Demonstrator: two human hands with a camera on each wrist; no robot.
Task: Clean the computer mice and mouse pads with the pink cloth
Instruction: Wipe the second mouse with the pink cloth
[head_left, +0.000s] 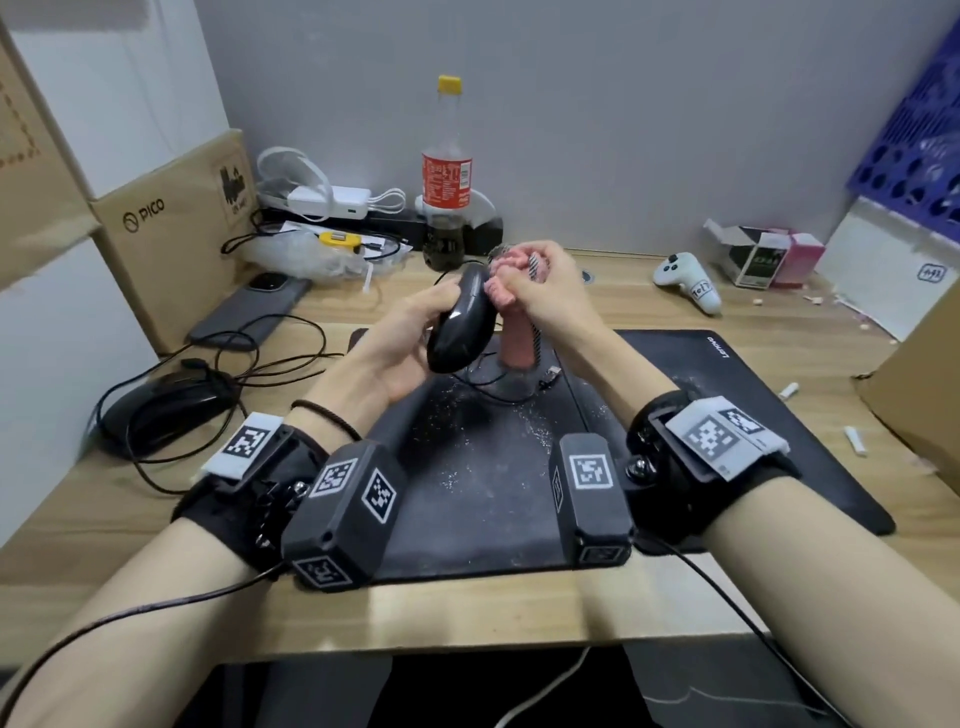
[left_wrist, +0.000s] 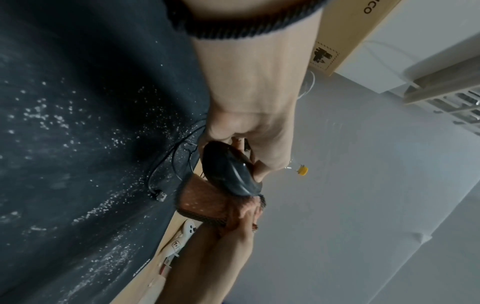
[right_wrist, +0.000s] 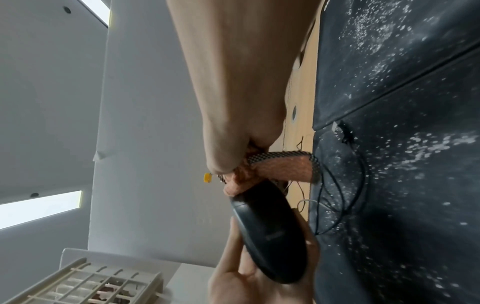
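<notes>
Head view: above the dusty black mouse pad (head_left: 727, 395) my left hand (head_left: 395, 343) wraps its grip around a black mouse (head_left: 460, 327), held clear of the pad. My right hand (head_left: 550, 291) clenches the pink cloth (head_left: 511, 291) against the mouse's front end.

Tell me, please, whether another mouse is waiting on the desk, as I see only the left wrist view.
Observer: Yes, besides the held mouse against the pink cloth, a second black mouse lies left of the pads.
Operator: One pad or two?
Observer: Two: a smaller mouse pad and a larger pad to its right.
Operator: Anything near that mouse?
Observer: A dark phone lies behind it.
</notes>
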